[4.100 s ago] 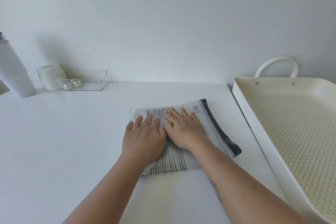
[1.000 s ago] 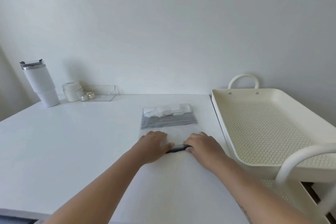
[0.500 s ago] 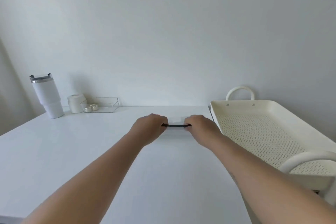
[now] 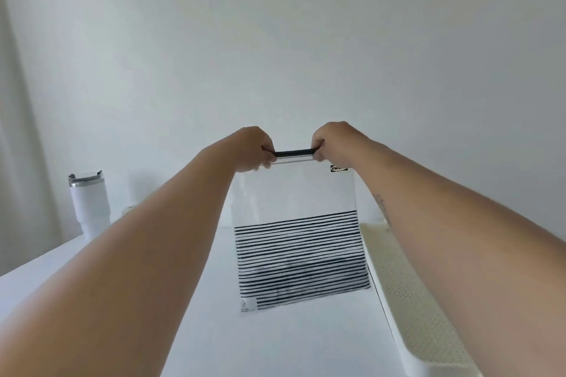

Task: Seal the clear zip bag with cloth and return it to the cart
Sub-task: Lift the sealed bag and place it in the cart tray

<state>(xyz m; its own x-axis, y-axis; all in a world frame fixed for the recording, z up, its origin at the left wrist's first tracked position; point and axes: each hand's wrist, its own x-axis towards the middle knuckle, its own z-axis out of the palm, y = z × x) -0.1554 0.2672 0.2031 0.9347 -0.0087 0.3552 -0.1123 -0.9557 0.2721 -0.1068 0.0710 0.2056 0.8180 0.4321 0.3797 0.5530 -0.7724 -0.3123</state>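
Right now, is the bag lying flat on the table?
No, both hands, left hand and right hand, hold the bag up by its dark top strip, so it hangs upright.

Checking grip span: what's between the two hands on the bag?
Head view: only the bag's dark zip strip spans between left hand and right hand.

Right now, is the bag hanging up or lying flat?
Hanging up. Both hands, left hand and right hand, pinch the bag by its dark top strip above the table.

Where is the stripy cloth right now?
In the head view, the black-and-white striped cloth sits low inside the clear plastic zip bag, hanging centre-right above the white table.
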